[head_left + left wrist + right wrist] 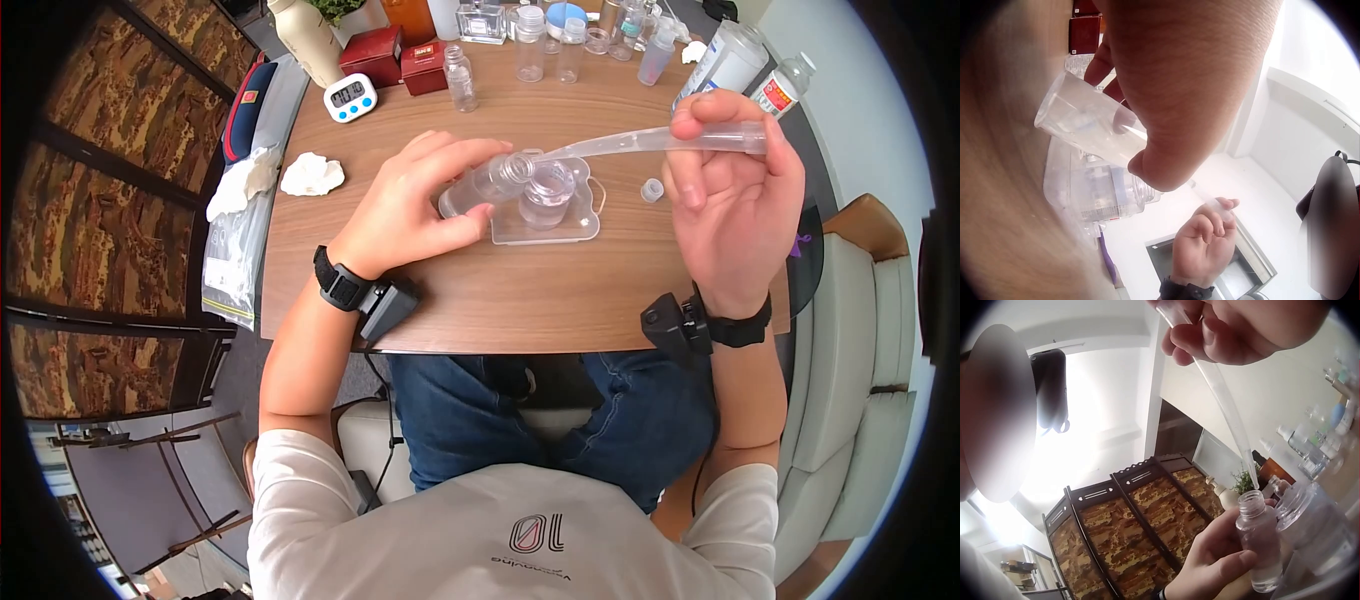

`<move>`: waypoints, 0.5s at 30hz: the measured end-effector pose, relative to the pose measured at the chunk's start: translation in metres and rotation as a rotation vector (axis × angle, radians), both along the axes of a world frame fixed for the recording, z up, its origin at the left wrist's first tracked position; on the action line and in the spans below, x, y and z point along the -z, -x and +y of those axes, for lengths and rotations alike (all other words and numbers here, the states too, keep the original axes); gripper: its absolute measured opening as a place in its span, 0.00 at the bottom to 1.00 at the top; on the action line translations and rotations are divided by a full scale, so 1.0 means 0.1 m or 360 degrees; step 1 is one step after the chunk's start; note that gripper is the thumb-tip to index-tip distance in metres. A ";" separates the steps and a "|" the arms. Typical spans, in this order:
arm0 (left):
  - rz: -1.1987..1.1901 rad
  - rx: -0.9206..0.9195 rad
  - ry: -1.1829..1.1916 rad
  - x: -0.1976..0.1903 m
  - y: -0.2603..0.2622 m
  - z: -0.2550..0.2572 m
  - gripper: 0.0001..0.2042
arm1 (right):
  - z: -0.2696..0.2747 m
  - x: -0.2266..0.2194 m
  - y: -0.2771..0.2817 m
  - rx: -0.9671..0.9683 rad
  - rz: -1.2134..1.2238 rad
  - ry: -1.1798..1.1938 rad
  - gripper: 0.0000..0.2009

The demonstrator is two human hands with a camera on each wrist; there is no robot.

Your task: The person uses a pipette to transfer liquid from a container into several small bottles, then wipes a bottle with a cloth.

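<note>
Toward the lap side of the clear flat plastic tray [578, 230], the brown wooden table [535, 285] leaves an open lane. Left of the tray, the left hand [410, 205] and its clear plastic bottle [475, 190] block passage. A translucent tapered pipette [640, 143] slants over its far side toward the right hand [735, 195]. Beyond the tray, bare wood reaches upright clear bottles [529, 55]; right of it lies a small clear cap [652, 190].

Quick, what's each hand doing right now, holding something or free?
Left hand: closed around a small clear bottle.
Right hand: closed, pinching a clear plastic dropper, tip near the bottle's mouth.
</note>
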State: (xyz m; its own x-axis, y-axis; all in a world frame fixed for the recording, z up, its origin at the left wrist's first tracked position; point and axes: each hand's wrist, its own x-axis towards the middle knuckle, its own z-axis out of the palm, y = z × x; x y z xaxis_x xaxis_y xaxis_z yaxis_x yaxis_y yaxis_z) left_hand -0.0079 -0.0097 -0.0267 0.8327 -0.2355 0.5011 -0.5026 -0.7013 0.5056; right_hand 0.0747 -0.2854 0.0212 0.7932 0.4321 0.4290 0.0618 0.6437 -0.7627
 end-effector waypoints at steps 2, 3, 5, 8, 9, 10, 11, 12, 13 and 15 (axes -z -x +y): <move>0.0001 0.0003 0.0012 0.00 0.00 0.00 0.26 | 0.03 0.02 0.01 -0.0037 0.0000 -0.0040 0.27; 0.0002 0.0006 0.0010 0.00 0.00 0.00 0.26 | 0.03 0.02 0.02 -0.0076 0.0024 -0.0018 0.27; -0.0006 -0.0001 0.0003 -0.01 0.00 -0.01 0.26 | 0.05 0.04 0.03 -0.0109 0.0049 0.0002 0.27; 0.0000 0.0004 0.0005 -0.01 0.00 -0.01 0.26 | 0.07 0.05 0.02 -0.0073 0.0020 0.0051 0.28; 0.0000 0.0004 0.0005 0.00 0.00 -0.01 0.26 | 0.07 0.04 0.02 -0.0071 0.0034 0.0049 0.29; 0.0000 0.0005 0.0004 0.00 0.00 0.00 0.26 | 0.07 0.04 0.02 -0.0070 0.0048 0.0048 0.29; 0.0001 0.0006 0.0003 0.00 0.00 0.00 0.26 | 0.07 0.04 0.02 -0.0070 0.0049 0.0048 0.29; 0.0000 0.0006 0.0003 0.00 0.00 0.00 0.26 | 0.08 0.05 0.02 -0.0072 0.0043 0.0041 0.30; 0.0006 0.0002 0.0005 0.00 0.00 0.00 0.26 | 0.07 0.05 0.02 -0.0073 0.0037 0.0035 0.30; 0.0011 -0.0002 0.0007 0.00 0.00 0.00 0.26 | 0.08 0.04 0.03 -0.0079 0.0036 0.0037 0.30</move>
State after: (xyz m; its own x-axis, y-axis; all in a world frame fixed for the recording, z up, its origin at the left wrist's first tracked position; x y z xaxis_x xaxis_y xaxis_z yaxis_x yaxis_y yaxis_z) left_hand -0.0081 -0.0101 -0.0268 0.8365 -0.2323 0.4962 -0.4982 -0.6995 0.5124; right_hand 0.0717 -0.2779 0.0170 0.7800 0.4806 0.4008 0.0131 0.6277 -0.7784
